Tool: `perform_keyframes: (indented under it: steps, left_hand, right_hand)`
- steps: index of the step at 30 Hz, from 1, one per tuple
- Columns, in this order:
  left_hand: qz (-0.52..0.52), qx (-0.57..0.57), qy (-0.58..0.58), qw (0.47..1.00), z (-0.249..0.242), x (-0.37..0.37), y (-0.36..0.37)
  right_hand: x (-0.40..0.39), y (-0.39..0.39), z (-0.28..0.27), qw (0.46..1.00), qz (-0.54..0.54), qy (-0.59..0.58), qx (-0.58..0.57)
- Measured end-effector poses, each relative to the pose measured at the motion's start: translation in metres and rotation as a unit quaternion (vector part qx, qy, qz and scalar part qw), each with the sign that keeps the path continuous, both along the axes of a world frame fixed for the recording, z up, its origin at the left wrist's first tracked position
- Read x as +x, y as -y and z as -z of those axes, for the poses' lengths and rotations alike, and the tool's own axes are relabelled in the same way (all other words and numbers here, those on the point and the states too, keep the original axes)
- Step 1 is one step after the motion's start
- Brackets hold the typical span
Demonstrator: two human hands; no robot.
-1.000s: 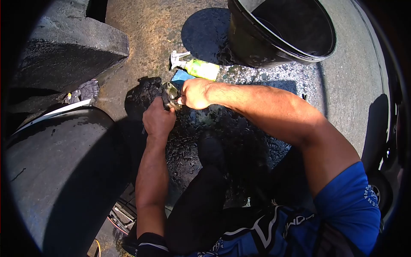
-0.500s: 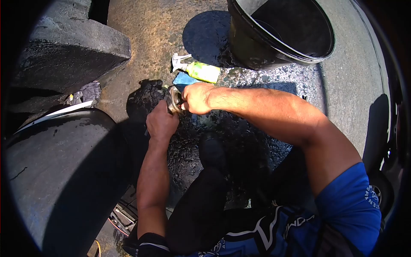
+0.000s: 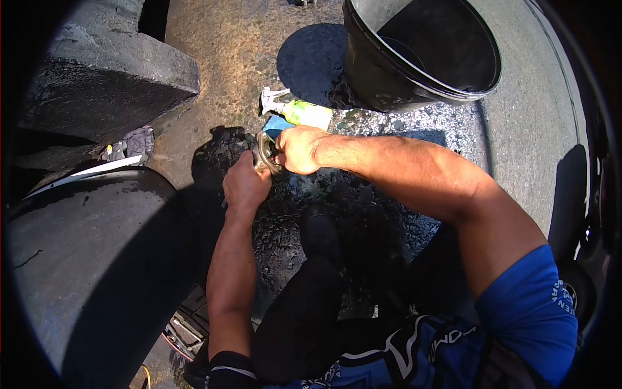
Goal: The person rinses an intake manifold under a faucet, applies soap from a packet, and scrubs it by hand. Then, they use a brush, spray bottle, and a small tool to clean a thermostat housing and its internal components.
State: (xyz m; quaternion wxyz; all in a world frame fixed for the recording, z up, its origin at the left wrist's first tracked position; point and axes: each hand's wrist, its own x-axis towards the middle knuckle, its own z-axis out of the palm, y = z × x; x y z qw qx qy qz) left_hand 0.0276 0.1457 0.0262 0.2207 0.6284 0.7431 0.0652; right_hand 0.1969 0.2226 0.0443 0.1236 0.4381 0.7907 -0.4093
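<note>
A metal ring-shaped part (image 3: 264,148), greyish and shiny along its rim, is held out over the wet ground. My left hand (image 3: 246,183) is closed around its near left side. From the right, my right hand (image 3: 300,150) has its fingers curled into the ring's opening. Whether those fingers also pinch something small is hidden. Just beyond the hands lies a blue cloth or pad (image 3: 276,124), partly covered by my right hand. A spray bottle with yellow-green liquid (image 3: 310,115) rests on its side behind it, its white trigger head pointing left.
A big black bucket (image 3: 382,78) stands at the back right. To the left are a dark concrete block (image 3: 123,78) and a large rounded black panel (image 3: 84,220). A crumpled dark bag (image 3: 138,141) sits between them. Wet, dark pavement (image 3: 285,227) surrounds my shoe.
The view has shifted slightly, so the bucket and bottle appear a little lower. Both hands keep their hold on the metal ring-shaped part, with only a small shift of it.
</note>
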Motion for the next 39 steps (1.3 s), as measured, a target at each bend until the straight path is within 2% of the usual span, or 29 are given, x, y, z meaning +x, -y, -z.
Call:
perform_keyframes:
  steps: [2, 3, 5, 6, 8, 9, 11, 12, 13, 14, 16, 17, 18, 19, 21, 22, 24, 25, 26, 28, 29, 30, 32, 33, 35, 37, 39]
  left_hand:
    - [0.039, 0.059, -0.056, 0.996, 0.003, -0.003, 0.007]
    - [0.039, 0.037, -0.053, 0.997, 0.003, -0.003, 0.008]
    - [0.043, -0.006, -0.045, 0.998, -0.005, 0.005, 0.005]
    - [0.002, -0.020, 0.023, 1.000, -0.002, 0.006, 0.006]
    - [-0.079, -0.046, 0.156, 0.983, 0.007, 0.007, 0.004]
    - [-0.067, -0.034, 0.196, 0.978, 0.007, 0.005, 0.002]
    - [-0.048, -0.013, 0.279, 0.959, 0.002, 0.004, 0.003]
    - [-0.020, -0.021, 0.171, 0.985, -0.003, 0.006, 0.001]
    - [0.007, -0.027, 0.060, 0.998, -0.011, 0.007, -0.001]
    - [0.033, -0.033, -0.052, 0.998, -0.014, 0.007, -0.004]
    - [0.039, 0.011, -0.060, 0.997, -0.003, 0.003, 0.002]
    - [0.045, 0.031, -0.067, 0.996, 0.001, -0.001, 0.004]
    - [0.046, 0.023, -0.053, 0.997, 0.004, -0.003, 0.006]
    - [0.047, 0.014, -0.039, 0.998, 0.002, 0.002, 0.007]
    - [0.036, -0.019, -0.036, 0.999, 0.003, 0.012, 0.008]
    - [-0.028, -0.014, 0.088, 0.996, 0.013, 0.008, 0.006]
    - [-0.161, 0.000, 0.327, 0.931, 0.039, -0.006, 0.004]
    - [-0.290, -0.107, 0.405, 0.861, 0.045, -0.017, 0.001]
    - [-0.346, -0.099, 0.480, 0.800, 0.050, -0.024, 0.001]
    - [-0.435, -0.075, 0.615, 0.653, 0.059, -0.039, 0.002]
    - [-0.442, -0.049, 0.642, 0.625, 0.060, -0.040, -0.002]
    - [-0.472, -0.018, 0.658, 0.587, 0.061, -0.041, -0.004]
    - [-0.525, 0.040, 0.683, 0.505, 0.053, -0.036, -0.012]
    - [-0.530, 0.067, 0.701, 0.472, 0.075, -0.046, -0.012]
    - [-0.579, 0.138, 0.677, 0.433, 0.066, -0.036, -0.019]
    - [-0.617, 0.177, 0.665, 0.382, 0.060, -0.036, -0.025]
    - [-0.623, 0.190, 0.658, 0.378, 0.061, -0.036, -0.027]
  right_hand:
    - [0.000, 0.002, 0.001, 0.991, 0.067, -0.058, -0.104]
    - [0.000, 0.003, 0.002, 0.979, 0.102, -0.087, -0.156]
    - [0.004, -0.003, -0.015, 0.998, -0.057, -0.002, 0.035]
    - [0.005, -0.005, -0.022, 0.981, -0.136, 0.042, 0.130]
    - [0.003, -0.023, -0.016, 0.928, -0.233, 0.032, 0.288]
    - [0.003, -0.028, -0.011, 0.901, -0.275, -0.060, 0.330]
    - [-0.002, -0.019, -0.035, 0.940, -0.227, 0.042, 0.251]
    - [-0.002, -0.014, -0.046, 0.952, -0.199, 0.096, 0.211]
    - [-0.001, -0.009, -0.039, 0.963, -0.197, 0.088, 0.161]
    - [-0.001, -0.005, -0.027, 0.985, -0.132, 0.053, 0.098]
    - [-0.004, -0.005, -0.009, 0.997, 0.008, -0.015, -0.075]
    - [-0.001, -0.004, -0.006, 0.978, 0.088, -0.081, -0.170]
    - [0.001, -0.004, -0.004, 0.975, 0.090, -0.093, -0.181]
    - [0.001, -0.005, -0.002, 0.992, 0.029, -0.051, -0.108]
    - [0.008, -0.008, 0.004, 0.995, -0.082, 0.023, 0.043]
    - [0.013, -0.013, 0.007, 0.995, -0.044, 0.008, 0.093]
    - [0.023, -0.023, 0.019, 0.982, 0.029, -0.024, 0.186]
    - [0.026, -0.029, 0.027, 0.984, 0.084, -0.048, 0.148]
    - [0.029, -0.032, 0.038, 0.981, 0.140, -0.072, 0.110]
    - [0.036, -0.022, 0.064, 0.977, 0.136, -0.147, 0.066]
    - [0.036, -0.012, 0.051, 0.980, 0.157, -0.122, -0.028]
    - [0.038, -0.002, 0.059, 0.966, 0.169, -0.175, -0.086]
    - [0.037, 0.021, 0.053, 0.933, 0.239, -0.201, -0.179]
    - [0.036, 0.030, 0.055, 0.924, 0.252, -0.221, -0.182]
    - [0.032, 0.044, 0.055, 0.901, 0.269, -0.269, -0.208]
    - [0.027, 0.050, 0.049, 0.912, 0.221, -0.247, -0.241]
    - [0.019, 0.054, 0.041, 0.930, 0.191, -0.223, -0.222]
